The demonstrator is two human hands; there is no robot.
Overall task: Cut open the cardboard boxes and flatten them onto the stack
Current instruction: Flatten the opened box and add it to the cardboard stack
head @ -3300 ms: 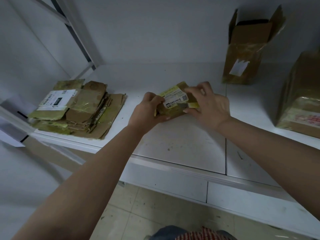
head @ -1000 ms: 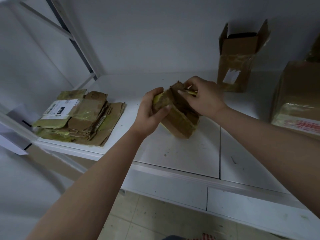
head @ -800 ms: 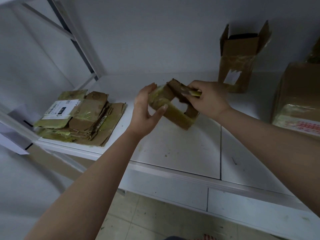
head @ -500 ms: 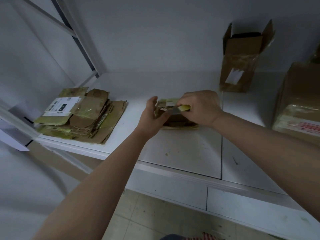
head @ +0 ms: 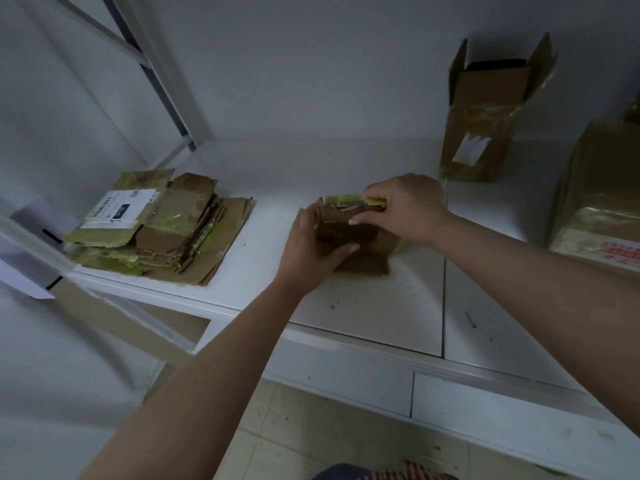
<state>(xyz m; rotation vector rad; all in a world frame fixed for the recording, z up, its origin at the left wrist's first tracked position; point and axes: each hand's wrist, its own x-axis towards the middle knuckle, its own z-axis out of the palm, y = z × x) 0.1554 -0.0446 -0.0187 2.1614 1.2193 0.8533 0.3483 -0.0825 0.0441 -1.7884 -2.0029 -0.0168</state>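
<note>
A small brown cardboard box, collapsed nearly flat, lies on the white shelf in the middle. My left hand presses on its left side with straight fingers and the thumb laid across the top. My right hand rests on its far edge and grips a yellow utility knife, blade pointing left over the box. The stack of flattened boxes sits at the shelf's left end, a white label on top.
An upright open box with raised flaps stands at the back right. A larger taped box fills the right edge. The shelf's metal upright rises at the back left. Tiled floor shows below the shelf's front edge.
The box was lifted and opened into a sleeve a second ago, then pushed down flat on the shelf. My left hand now lies flatter on it; my right hand still holds the knife.
</note>
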